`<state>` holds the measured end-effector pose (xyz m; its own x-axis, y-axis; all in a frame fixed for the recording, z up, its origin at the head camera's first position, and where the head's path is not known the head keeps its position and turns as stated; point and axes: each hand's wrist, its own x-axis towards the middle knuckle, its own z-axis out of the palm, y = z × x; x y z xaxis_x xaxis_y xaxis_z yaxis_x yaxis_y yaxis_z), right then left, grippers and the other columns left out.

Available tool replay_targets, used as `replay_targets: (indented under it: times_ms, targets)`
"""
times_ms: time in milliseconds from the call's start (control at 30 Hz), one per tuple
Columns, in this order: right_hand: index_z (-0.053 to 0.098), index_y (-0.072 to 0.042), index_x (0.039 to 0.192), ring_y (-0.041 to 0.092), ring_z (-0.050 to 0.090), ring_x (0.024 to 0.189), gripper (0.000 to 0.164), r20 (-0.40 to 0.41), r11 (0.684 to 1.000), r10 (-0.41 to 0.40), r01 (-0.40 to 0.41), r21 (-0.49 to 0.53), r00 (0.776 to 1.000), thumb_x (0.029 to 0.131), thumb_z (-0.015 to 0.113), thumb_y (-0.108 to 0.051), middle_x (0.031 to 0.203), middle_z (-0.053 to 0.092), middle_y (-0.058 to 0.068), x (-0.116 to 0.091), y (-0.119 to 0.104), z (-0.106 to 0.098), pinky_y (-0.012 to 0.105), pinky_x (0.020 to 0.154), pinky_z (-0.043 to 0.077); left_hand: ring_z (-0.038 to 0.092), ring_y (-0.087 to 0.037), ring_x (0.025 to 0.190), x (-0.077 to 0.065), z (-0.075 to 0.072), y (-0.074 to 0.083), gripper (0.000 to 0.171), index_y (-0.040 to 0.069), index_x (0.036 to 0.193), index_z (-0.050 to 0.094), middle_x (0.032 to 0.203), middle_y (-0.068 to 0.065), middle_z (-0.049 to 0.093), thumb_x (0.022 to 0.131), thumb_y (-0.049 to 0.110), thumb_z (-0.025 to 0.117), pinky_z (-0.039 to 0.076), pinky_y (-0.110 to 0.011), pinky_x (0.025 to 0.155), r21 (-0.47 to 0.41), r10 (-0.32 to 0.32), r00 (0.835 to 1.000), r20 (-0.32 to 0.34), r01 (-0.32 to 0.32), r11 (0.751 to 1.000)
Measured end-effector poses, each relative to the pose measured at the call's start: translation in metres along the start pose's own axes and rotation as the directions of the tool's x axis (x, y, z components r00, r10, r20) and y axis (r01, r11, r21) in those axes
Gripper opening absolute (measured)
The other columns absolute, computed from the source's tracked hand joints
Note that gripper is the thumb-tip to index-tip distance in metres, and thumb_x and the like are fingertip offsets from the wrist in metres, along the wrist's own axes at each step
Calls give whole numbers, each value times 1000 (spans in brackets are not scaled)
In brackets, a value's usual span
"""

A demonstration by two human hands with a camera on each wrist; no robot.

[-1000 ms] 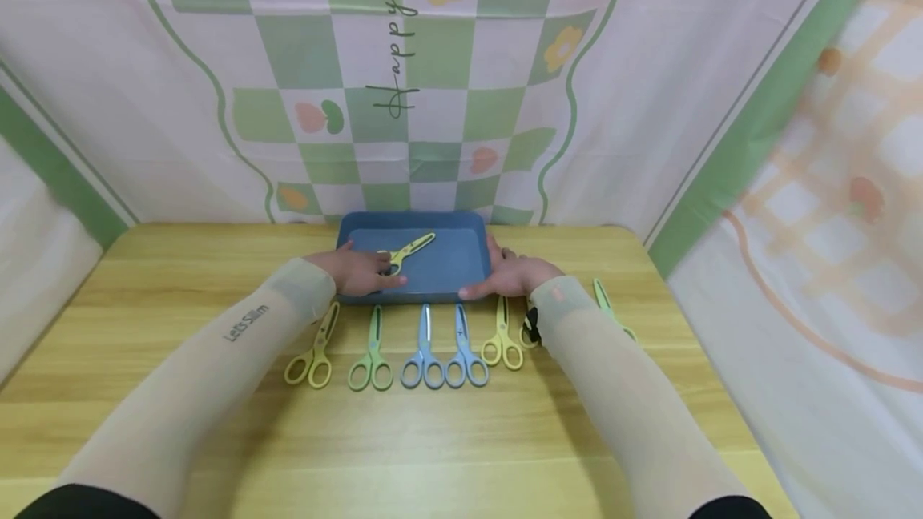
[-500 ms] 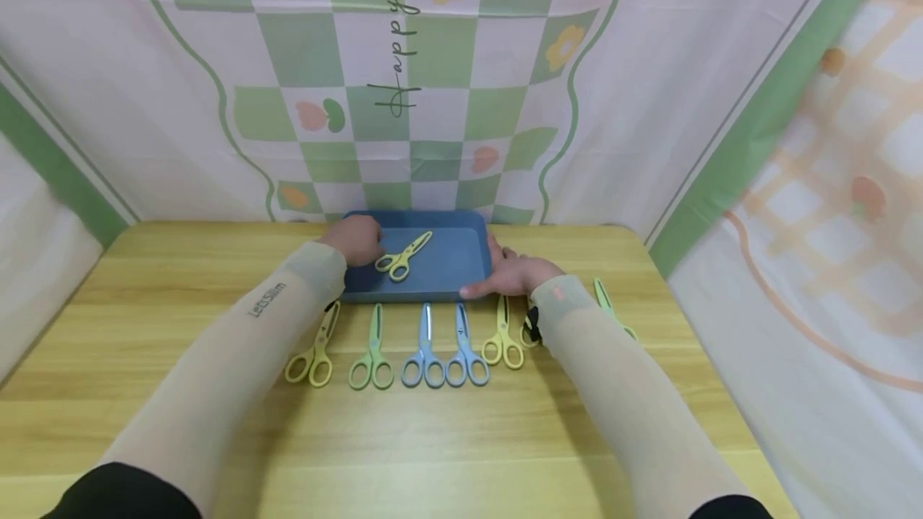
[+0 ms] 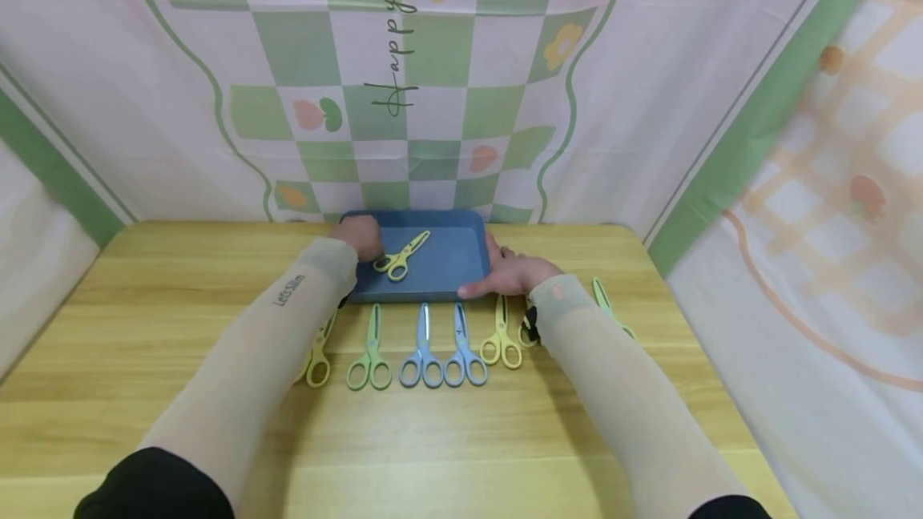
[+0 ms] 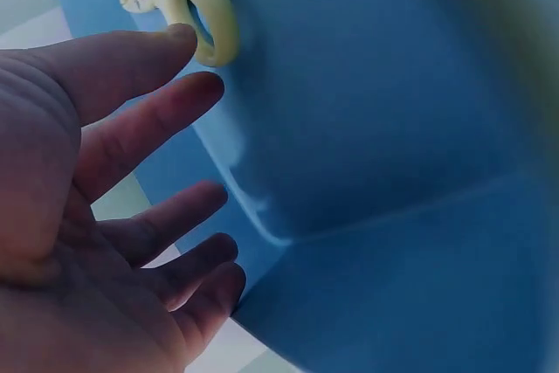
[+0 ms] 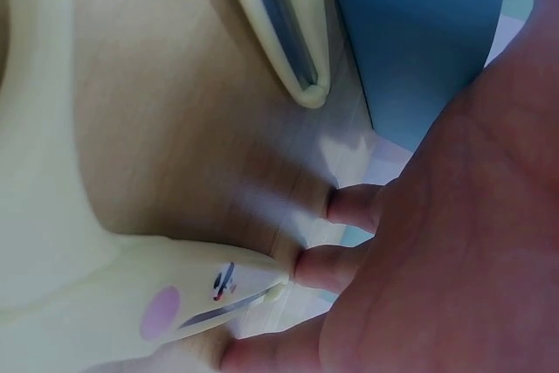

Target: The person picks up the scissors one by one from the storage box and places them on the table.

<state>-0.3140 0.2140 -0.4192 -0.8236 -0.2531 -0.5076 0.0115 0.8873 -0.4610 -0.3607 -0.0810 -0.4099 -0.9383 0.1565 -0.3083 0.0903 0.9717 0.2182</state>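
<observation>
A blue tray [image 3: 450,263] lies at the table's back edge with one pair of yellow scissors [image 3: 398,263] in it. My left hand [image 3: 363,237] is over the tray's left part, beside the scissors' handles. In the left wrist view its fingers are spread and loosely bent, and the thumb tip overlaps a yellow handle loop [image 4: 223,28]; whether it touches cannot be told. My right hand [image 3: 513,272] rests against the tray's right side, thumb along the front right corner. In the right wrist view its fingertips [image 5: 319,268] reach the table by the tip of yellow scissors [image 5: 113,294].
In front of the tray lies a row of scissors: yellow [image 3: 317,363], green [image 3: 371,355], blue [image 3: 423,351], blue [image 3: 462,351] and yellow [image 3: 501,339]. Another yellow pair [image 3: 526,336] is partly hidden by the right wrist. Green scissors [image 3: 604,300] lie farther right. A patterned cloth [image 3: 433,102] hangs behind.
My left hand has drawn off the scissors' handles toward the tray's back left, then shifted slightly right. Its forearm now partly covers the leftmost yellow scissors. My right hand stays put.
</observation>
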Motion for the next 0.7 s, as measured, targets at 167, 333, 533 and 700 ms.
replay_targets:
  times_ms: [167, 333, 533, 700]
  targets:
    - [-26, -32, 154, 41, 9, 147, 146, 2, 1000, 15, -15, -1, 1000, 62, 77, -78, 164, -6, 21, 6, 4, 1, 54, 116, 15, 55, -34, 99, -3, 2, 4, 19, 4, 94, 71, 103, -14, 65, 88, 22, 70, 46, -49, 89, 23, -1, 1000, -3, 1, 1000]
    - [-27, -33, 153, 40, 10, 147, 147, 5, 1000, 21, -21, -7, 1000, 60, 78, -78, 164, -5, 20, 13, 7, 2, 52, 116, 17, 51, -39, 113, -5, 4, 7, 19, 2, 99, 70, 115, -19, 63, 94, 18, 61, 39, -55, 99, 68, 5, 1000, -9, -4, 998]
    - [-27, -34, 153, 40, 11, 147, 149, 8, 1000, 25, -25, 1, 1000, 59, 79, -77, 164, -6, 20, 14, 7, 1, 53, 115, 18, 50, -37, 111, -7, 1, 8, 23, 2, 103, 70, 115, -18, 62, 95, 20, 59, 41, -52, 98, 84, -17, 1000, 7, 16, 996]
    - [-28, -33, 153, 40, 10, 148, 150, 7, 1000, 23, -23, -16, 1000, 57, 76, -82, 164, -7, 20, 10, 6, 0, 53, 116, 16, 49, -36, 109, -13, -5, 7, 23, 1, 102, 70, 115, -19, 61, 94, 20, 59, 43, -50, 94, 68, -13, 1000, 22, 11, 998]
